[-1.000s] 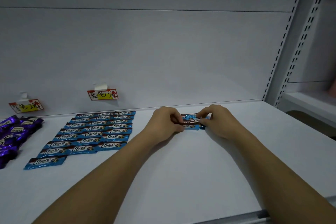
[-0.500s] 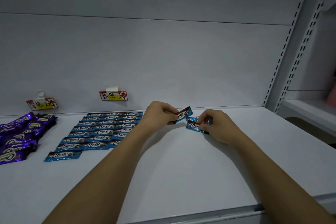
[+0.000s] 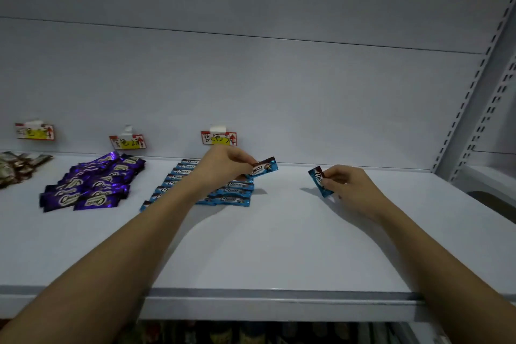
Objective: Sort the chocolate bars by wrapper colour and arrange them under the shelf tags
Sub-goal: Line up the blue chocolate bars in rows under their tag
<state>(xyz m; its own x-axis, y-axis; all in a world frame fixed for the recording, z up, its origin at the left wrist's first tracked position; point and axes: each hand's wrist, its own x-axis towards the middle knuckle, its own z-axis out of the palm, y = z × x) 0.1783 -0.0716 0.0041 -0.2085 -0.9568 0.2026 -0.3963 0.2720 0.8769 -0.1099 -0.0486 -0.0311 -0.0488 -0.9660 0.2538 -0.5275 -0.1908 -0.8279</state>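
- On the white shelf (image 3: 279, 246), near the back wall, the left hand (image 3: 223, 166) holds a blue chocolate bar (image 3: 264, 167) by one end, the fingers curled and pinching its wrapper.
- That bar is lifted off the shelf, tilted with its free end up and to the right, just above the right edge of the laid-out blue bars (image 3: 233, 193).
- Well to the right, the right hand (image 3: 349, 187) pinches a second blue bar (image 3: 319, 181) between thumb and curled fingers; the bar is tilted, its lower end close to the shelf surface, though contact cannot be confirmed.
- The two held bars are well apart, with bare shelf between them.
- The laid-out blue bars lie flat in neat rows below the right shelf tag (image 3: 218, 138), a red-edged tag with a yellow patch and handwriting; the left forearm crosses over part of these rows.
- To their left, a looser group of purple bars (image 3: 92, 184) overlaps below the middle shelf tag (image 3: 128, 142).
- At the far left edge, a pile of brown bars (image 3: 19, 167) sits below the left shelf tag (image 3: 35, 131); its details are blurred.
- All three tags are stuck to the pale back wall just above the shelf.
- At the right, a perforated upright (image 3: 480, 86) rises at a slant beside the shelf.
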